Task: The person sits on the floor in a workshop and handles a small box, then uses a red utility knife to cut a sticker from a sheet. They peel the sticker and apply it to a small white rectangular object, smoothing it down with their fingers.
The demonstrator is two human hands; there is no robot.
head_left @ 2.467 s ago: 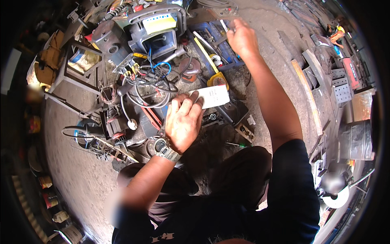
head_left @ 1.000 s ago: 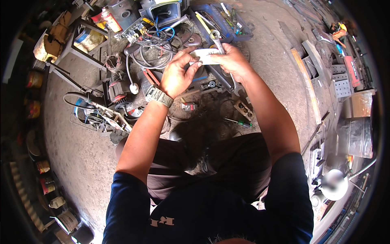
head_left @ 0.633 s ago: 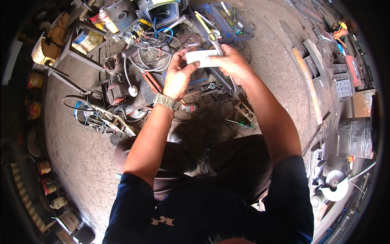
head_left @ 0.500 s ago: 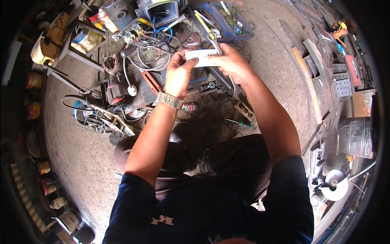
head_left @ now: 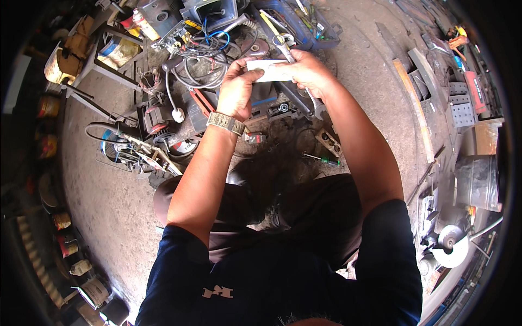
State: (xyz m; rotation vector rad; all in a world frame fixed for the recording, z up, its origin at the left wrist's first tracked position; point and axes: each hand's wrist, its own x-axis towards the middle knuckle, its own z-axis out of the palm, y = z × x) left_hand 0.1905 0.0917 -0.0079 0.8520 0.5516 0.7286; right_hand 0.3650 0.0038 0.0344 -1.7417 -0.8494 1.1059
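My left hand (head_left: 236, 89), with a metal-banded watch on its wrist, pinches the left end of a small white card or folded paper (head_left: 267, 64). My right hand (head_left: 314, 75) grips a combination wrench (head_left: 283, 46), and its thumb reaches onto the card's right end. The wrench slants through that hand, its ring end up and away from me, its open jaw below the fingers. Both hands are held out over tools and cables on the floor; fingers behind the card are hidden.
Beyond my hands lie tangled cables (head_left: 204, 68) and a blue toolbox (head_left: 326, 38). Nearer are a green-handled screwdriver (head_left: 324, 160) and a small red-and-grey box (head_left: 254, 137). A power tool (head_left: 157, 119) sits at left, a wooden strip (head_left: 413, 108) at right.
Both hands have shifted slightly away from me, carrying the card and wrench. The wrench's open jaw has moved up closer to my right hand. Both grips remain closed.
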